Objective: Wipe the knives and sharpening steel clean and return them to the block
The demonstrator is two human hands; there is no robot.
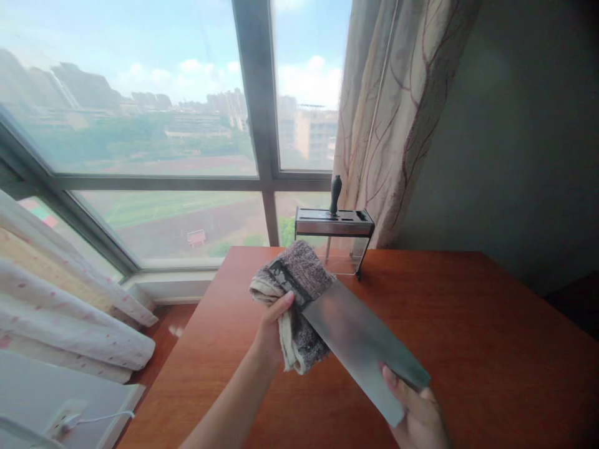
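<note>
The left hand [271, 333] is closed around a folded grey-brown cloth [311, 268], its thumb pressed on top near a dark patterned band. The right hand [418, 408] holds the near end of a broad knife [358, 340], its thumb lying on the flat of the blade. The knife slants up from the right hand toward the left hand, and its far end meets the cloth; how much of it lies under there is hidden. Both hands are above the brown wooden counter [477, 330]. Beyond the hands, at the counter's far edge, stands a knife rack [322, 223] with one dark handle [336, 193] upright in its top. Past the left hand is a large window [163, 137]; a patterned curtain [388, 93] hangs beyond the right hand, behind the rack.
</note>
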